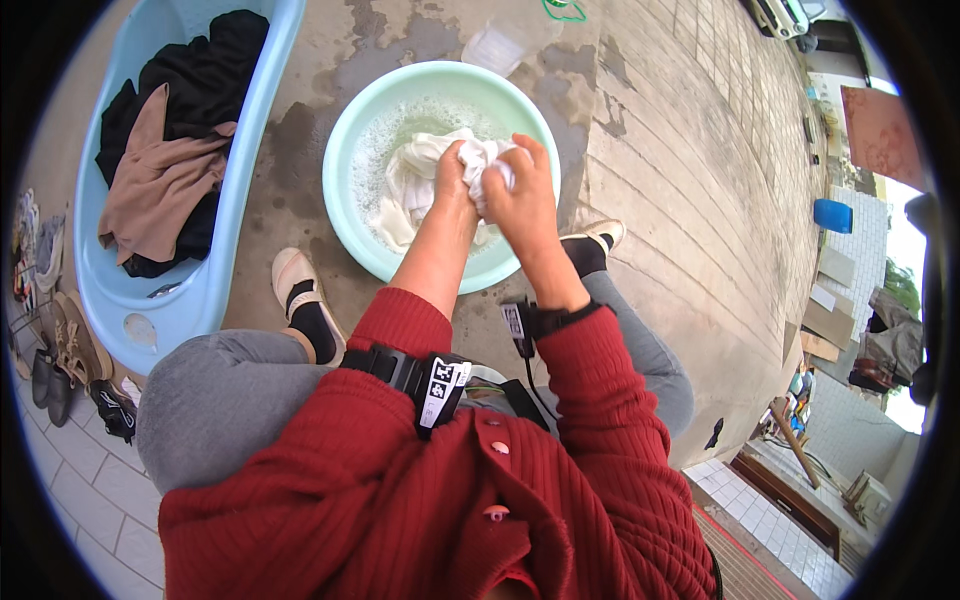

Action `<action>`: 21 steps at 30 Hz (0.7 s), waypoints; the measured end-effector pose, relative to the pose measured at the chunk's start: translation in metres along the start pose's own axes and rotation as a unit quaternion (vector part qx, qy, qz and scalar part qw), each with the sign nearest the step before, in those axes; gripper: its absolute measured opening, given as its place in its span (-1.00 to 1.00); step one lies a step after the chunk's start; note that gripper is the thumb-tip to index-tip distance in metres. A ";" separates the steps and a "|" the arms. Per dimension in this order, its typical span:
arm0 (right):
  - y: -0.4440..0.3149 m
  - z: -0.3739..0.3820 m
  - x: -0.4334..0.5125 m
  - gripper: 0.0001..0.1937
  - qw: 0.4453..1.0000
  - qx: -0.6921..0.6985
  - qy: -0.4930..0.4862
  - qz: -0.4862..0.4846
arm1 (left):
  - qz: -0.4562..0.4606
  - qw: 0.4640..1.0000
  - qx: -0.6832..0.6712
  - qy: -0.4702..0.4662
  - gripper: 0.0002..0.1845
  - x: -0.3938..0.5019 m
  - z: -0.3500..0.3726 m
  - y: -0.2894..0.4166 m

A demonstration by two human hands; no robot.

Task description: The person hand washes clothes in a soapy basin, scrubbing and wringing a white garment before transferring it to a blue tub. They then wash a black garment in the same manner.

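A round pale green plastic basin [341, 225] with sudsy water stands on the concrete before me. In it lies a wet white cloth [420, 169], and part of it is bunched up between my hands above the water. My left hand [456, 180] grips this bunch from the left, its fingers mostly hidden by the cloth. From the right, my right hand [517, 187] closes its bent fingers around the same bunch. Both hands are close together over the basin's right half.
A light blue plastic tub [251, 150] at the left holds black clothes [195, 75] and a brown garment [161, 187]. A clear plastic container [502, 45] stands behind the basin. Several shoes [71, 337] are at the far left. My feet flank the basin.
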State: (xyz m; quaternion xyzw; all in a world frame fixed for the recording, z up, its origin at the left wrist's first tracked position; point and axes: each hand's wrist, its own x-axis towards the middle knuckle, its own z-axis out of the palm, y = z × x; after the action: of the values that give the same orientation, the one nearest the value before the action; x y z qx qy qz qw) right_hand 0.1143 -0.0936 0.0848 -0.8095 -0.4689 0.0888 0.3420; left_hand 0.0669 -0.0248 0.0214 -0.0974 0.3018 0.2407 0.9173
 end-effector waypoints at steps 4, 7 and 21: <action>-0.020 0.007 -0.028 -0.81 0.982 -0.115 -0.022 -0.146 | -0.060 0.997 0.045 -0.003 -0.66 -0.010 -0.020 0.009; 0.001 0.013 0.004 -0.77 0.987 -0.074 -0.035 0.141 | 0.018 0.992 0.060 0.105 -0.74 0.005 -0.019 -0.015; -0.020 0.004 0.008 -0.79 0.981 -0.114 -0.023 0.153 | 0.001 0.997 0.065 0.051 -0.73 -0.003 -0.012 -0.007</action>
State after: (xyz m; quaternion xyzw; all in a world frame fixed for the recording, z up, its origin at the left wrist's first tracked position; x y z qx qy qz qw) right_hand 0.1029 -0.0790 0.0962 -0.9030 -0.3546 0.1040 0.2192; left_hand 0.0621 -0.0359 0.0143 -0.0489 0.3632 0.2163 0.9049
